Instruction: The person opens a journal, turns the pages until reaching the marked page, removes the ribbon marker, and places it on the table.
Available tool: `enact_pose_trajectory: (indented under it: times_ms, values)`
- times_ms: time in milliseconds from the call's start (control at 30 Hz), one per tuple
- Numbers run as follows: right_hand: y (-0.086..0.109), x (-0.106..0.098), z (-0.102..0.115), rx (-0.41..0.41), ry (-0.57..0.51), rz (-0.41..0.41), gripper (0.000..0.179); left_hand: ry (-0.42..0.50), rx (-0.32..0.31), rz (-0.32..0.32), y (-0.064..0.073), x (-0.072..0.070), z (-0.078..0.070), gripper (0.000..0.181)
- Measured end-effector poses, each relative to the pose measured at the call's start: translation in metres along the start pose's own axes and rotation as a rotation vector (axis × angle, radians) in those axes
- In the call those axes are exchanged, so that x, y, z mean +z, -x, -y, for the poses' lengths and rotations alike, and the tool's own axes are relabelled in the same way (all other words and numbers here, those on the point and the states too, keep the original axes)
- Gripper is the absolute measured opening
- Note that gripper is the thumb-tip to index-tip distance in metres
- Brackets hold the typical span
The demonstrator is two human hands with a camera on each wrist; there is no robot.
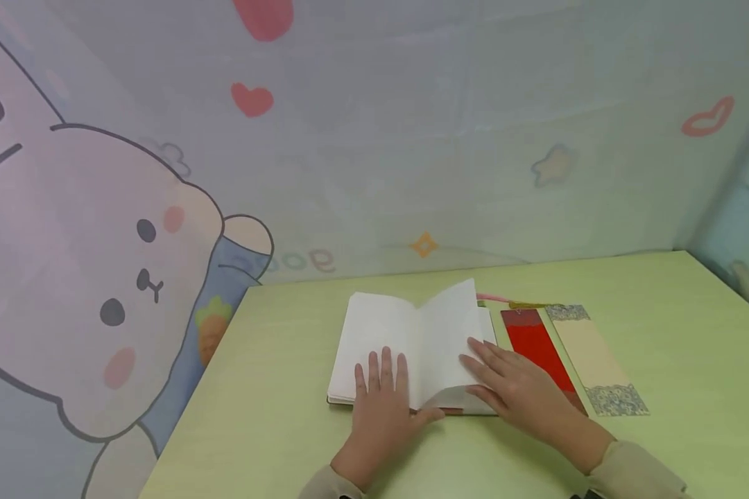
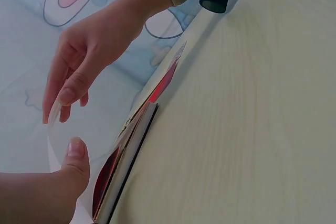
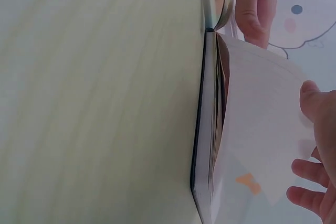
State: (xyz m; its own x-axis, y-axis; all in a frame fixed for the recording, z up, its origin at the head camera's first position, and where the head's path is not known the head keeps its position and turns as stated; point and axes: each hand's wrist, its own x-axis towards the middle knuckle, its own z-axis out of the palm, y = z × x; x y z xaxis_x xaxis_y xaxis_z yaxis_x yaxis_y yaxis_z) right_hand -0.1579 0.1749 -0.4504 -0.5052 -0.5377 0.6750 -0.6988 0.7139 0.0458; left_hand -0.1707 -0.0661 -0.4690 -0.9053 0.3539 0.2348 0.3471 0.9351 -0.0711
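An open notebook (image 1: 374, 319) with blank white pages lies on the table. My left hand (image 1: 382, 409) rests on its left page with fingers straight, the thumb out by the book's bottom edge. A raised white page (image 1: 446, 339) stands up from the right half, curving in the right wrist view. My right hand (image 1: 524, 388) holds this page near its outer edge, between thumb and fingers. Under the raised page, a dark red piece (image 2: 106, 177) shows in the left wrist view. A red bookmark (image 1: 539, 350) lies beside the book, partly behind my right hand.
A beige bookmark (image 1: 593, 353) with patterned ends lies right of the red one. Pink and olive tassels (image 1: 524, 305) stretch out at the book's upper right. The light green table (image 1: 274, 367) meets a cloth backdrop (image 1: 374, 173) printed with a rabbit and hearts.
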Motion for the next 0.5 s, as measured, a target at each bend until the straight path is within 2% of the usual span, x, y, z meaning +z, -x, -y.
enact_pose_trajectory:
  times_ms: [200,367,500]
  values:
    - [0.0012,0.0016,0.0015,-0.019,-0.004,0.013,0.050,0.032,-0.016,-0.039,-0.0001,0.0027,-0.0047,0.099]
    - [0.0000,0.0007,0.0010,-0.028,0.016,-0.006,0.051,0.062,-0.044,-0.044,-0.0048,0.0031,-0.0006,0.101]
    - [0.0018,0.0002,-0.0006,-0.013,0.032,-0.010,0.054,0.089,-0.042,-0.055,-0.0065,0.0018,0.0040,0.102]
